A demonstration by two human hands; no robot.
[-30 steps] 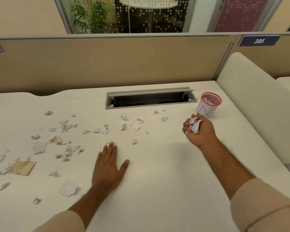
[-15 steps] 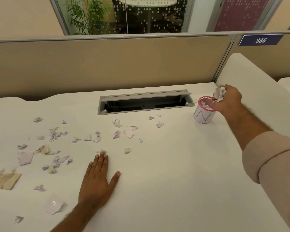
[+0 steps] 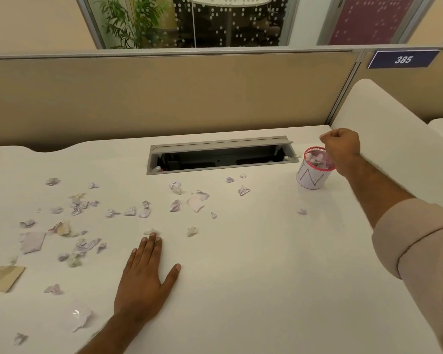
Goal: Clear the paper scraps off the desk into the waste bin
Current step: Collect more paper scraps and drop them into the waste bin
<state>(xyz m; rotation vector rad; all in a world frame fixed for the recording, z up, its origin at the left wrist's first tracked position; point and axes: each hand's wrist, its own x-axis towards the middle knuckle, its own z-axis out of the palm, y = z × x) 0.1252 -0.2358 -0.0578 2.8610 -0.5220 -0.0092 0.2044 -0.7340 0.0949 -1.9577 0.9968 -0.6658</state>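
Right hand [image 3: 342, 146], fist curled, contents hidden, is hovering at 1 o'clock over the small pink-rimmed mesh waste bin [image 3: 312, 175]; fingers should be opening directly above its rim.

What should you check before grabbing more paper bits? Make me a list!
1. Bin standing upright on the desk: ok.
2. Bin has room: cannot tell; paper already reaches near the rim.
3. Right hand emptied: cannot tell; fingers are curled shut above the bin.
4. Left hand free: ok, flat on the desk, holding nothing.
5. Desk cleared: not ok; many scraps remain on the left.
6. Stray scrap near the bin picked up: not ok.
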